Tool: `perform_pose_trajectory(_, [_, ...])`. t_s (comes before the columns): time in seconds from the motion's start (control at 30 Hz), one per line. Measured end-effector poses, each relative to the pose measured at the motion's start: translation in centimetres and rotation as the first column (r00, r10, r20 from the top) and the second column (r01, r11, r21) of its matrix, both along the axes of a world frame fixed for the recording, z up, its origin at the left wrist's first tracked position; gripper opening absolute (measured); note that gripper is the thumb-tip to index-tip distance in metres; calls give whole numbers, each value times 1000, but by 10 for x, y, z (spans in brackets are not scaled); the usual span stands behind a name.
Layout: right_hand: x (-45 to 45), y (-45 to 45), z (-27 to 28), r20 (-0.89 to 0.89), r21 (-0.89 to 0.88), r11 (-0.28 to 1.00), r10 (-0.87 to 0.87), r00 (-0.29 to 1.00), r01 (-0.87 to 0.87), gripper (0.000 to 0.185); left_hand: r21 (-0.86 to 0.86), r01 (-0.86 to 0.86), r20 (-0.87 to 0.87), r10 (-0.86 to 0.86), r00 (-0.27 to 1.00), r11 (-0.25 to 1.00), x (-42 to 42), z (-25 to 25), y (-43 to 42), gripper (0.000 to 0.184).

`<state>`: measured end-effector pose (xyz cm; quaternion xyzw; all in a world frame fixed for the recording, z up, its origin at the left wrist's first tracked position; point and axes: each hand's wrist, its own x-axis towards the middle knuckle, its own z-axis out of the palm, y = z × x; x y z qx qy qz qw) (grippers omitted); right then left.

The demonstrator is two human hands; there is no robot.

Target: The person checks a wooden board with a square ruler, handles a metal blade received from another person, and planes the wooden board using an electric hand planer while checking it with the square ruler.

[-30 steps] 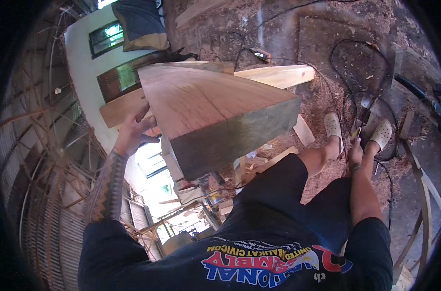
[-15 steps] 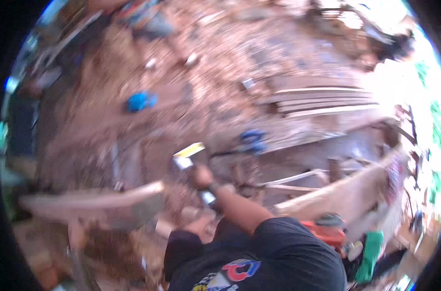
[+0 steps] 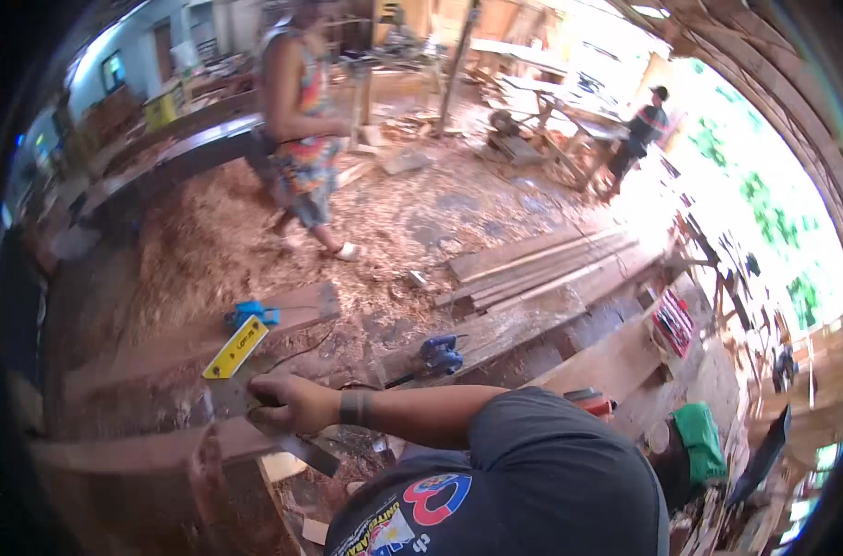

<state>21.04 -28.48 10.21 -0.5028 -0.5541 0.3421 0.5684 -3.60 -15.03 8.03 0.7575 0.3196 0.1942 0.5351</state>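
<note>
Far L: timber beam (image 3: pixel 116 456), what looks like L hand (image 3: pixel 208 468) at it, blurred, can't tell finger state. Next, yellow-plated hand tool (image 3: pixel 236 348) in R hand (image 3: pixel 290 404), fingers curled tight round it. Blue power tool (image 3: pixel 253 316) just behind, on board (image 3: pixel 303 308). Person (image 3: pixel 301 130) in bkgd. Then 2nd blue power tool (image 3: pixel 440 355), stacked planks (image 3: pixel 542 264), green cloth (image 3: pixel 699 440).

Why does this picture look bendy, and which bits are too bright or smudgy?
Head view: edges curve, corners go black; glare whitens the background around the far person; the nearer standing person looks smudgy; the yellow label is clearer.
</note>
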Motion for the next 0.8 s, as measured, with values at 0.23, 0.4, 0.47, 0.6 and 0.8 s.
perform_pose_trajectory(0.23, [-71, 48, 9, 341, -125, 982, 179, 923, -145, 31, -233, 9, 221, 44, 974, 972, -35, -4, -50, 30])
perform_pose_trajectory(0.4, [-56, 74, 36, 552, -6, 979, 172, 816, -202, 28, 192, -262, 7, 266, 964, 946, -75, 7, -32, 27])
perform_pose_trajectory(0.47, [-52, 99, 35, 585, 93, 981, 84, 807, -170, 26, 351, -301, -70, 345, 936, 887, -88, 4, -26, 28])
perform_pose_trajectory(0.6, [-49, 178, -3, 569, 188, 915, 194, 799, -356, 25, 511, -303, -221, 463, 858, 805, -93, 21, -8, 24])
perform_pose_trajectory(0.8, [-51, 275, -83, 274, -195, 757, 653, 707, -623, 28, 655, -220, -410, 585, 700, 723, -90, 25, 48, 27])
